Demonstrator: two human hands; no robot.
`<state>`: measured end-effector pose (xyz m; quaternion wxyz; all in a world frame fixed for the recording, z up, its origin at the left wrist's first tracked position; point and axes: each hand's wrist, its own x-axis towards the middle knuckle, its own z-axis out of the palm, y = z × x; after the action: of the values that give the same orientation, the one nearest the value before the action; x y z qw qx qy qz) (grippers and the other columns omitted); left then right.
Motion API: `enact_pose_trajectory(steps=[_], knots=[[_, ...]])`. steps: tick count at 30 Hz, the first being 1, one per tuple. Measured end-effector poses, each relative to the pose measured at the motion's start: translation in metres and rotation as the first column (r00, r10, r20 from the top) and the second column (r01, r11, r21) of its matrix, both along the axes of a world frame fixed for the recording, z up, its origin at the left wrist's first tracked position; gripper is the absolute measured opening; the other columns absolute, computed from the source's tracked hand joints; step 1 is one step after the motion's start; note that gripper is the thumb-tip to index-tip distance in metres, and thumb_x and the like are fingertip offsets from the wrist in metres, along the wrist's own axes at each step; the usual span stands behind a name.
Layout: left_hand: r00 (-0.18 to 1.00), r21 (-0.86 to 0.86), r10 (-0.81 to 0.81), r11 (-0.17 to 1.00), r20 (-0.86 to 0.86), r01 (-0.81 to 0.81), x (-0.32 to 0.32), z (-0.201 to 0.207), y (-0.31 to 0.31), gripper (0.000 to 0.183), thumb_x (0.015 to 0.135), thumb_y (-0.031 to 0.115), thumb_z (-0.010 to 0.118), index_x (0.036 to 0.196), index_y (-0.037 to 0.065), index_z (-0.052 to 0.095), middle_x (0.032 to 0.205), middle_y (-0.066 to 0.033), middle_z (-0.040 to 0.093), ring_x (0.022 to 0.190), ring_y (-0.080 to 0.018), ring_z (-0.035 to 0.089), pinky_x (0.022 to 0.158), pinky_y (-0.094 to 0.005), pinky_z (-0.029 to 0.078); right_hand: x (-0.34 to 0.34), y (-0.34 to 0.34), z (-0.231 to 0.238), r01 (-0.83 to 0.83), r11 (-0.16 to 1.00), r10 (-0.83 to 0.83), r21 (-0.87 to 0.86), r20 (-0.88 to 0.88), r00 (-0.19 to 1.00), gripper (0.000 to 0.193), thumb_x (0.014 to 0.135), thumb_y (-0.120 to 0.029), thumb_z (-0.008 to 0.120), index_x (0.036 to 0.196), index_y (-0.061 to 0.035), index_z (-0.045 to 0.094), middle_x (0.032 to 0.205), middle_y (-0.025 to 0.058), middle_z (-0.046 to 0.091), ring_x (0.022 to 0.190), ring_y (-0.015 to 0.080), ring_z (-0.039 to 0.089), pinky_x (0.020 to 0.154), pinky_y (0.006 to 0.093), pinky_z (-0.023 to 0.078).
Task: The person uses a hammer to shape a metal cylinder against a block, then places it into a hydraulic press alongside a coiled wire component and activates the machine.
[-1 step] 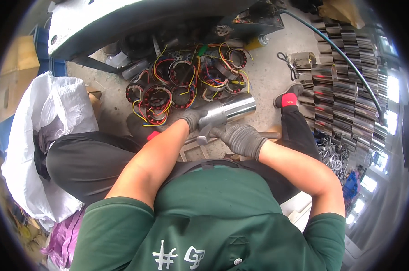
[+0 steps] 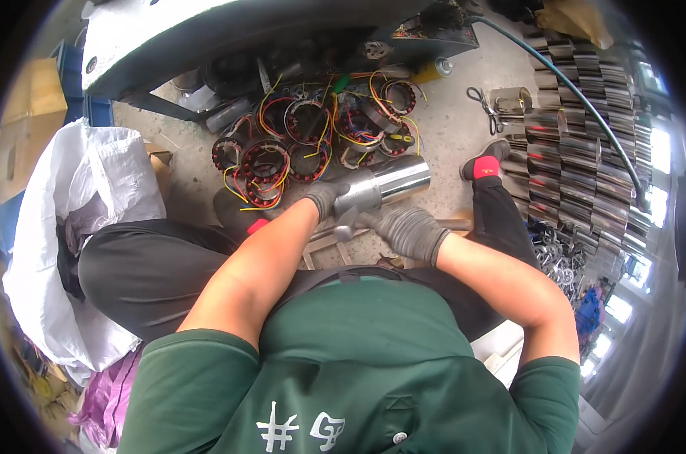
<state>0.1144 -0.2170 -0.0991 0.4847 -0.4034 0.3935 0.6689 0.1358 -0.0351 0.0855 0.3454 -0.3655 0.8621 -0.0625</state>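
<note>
My left hand (image 2: 326,198), in a grey glove, is closed around the near left end of a shiny metal cylinder (image 2: 381,186). The cylinder lies tilted, its bright polished end toward the upper right. Just below it, my gloved right hand (image 2: 411,231) is wrapped round a hammer (image 2: 344,230). The hammer's head sticks out left of my fingers, close under the cylinder, and its handle runs out to the right. Whether head and cylinder touch, I cannot tell.
Wound stator rings (image 2: 264,162) with coloured wires lie on the floor ahead, under a machine frame (image 2: 161,45). Stacked metal cylinders (image 2: 562,144) stand at right, with scissors (image 2: 484,110) nearby. A hose (image 2: 577,91) crosses them. A white sack (image 2: 48,250) is at left.
My right hand has shifted very slightly to the right with the hammer. My left hand still holds the cylinder in the same place.
</note>
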Motion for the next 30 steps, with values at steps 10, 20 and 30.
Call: enact_pose_trajectory(steps=[10,20,30], knots=[[0.993,-0.056,-0.119,0.991,-0.002,0.119,0.001,-0.015,0.0,0.054,0.089,0.019,0.081,0.128,-0.012,0.057,0.108,-0.0213,0.073,0.091,-0.0336,0.073,0.079,-0.0476,0.061,-0.005,0.0,-0.002,-0.062,0.995,0.06,0.074,0.019,0.998,0.044,0.094,-0.009,0.053,0.137,-0.0176,0.057,0.088,0.0161,0.068,0.08,0.0352,0.072,0.069,0.0487,0.058],[0.821,-0.156,-0.225,0.974,-0.524,0.167,0.04,-0.056,-0.002,0.053,0.087,0.021,0.083,0.127,-0.007,0.061,0.111,-0.0153,0.073,0.098,-0.0253,0.069,0.089,-0.0399,0.055,-0.01,0.028,-0.01,-0.013,0.99,0.011,0.14,0.013,1.0,0.041,0.095,-0.012,0.051,0.135,-0.0181,0.059,0.094,0.0164,0.071,0.084,0.0343,0.072,0.073,0.0484,0.057],[0.989,-0.043,-0.078,0.996,-0.125,0.073,0.004,0.011,-0.016,0.048,0.094,0.027,0.075,0.126,-0.007,0.063,0.112,-0.0218,0.072,0.092,-0.0351,0.074,0.081,-0.0478,0.062,-0.037,0.037,0.006,0.088,0.948,-0.11,0.304,0.055,0.992,0.046,0.093,-0.007,0.053,0.137,-0.0206,0.054,0.087,0.0207,0.071,0.077,0.0378,0.071,0.07,0.0517,0.057]])
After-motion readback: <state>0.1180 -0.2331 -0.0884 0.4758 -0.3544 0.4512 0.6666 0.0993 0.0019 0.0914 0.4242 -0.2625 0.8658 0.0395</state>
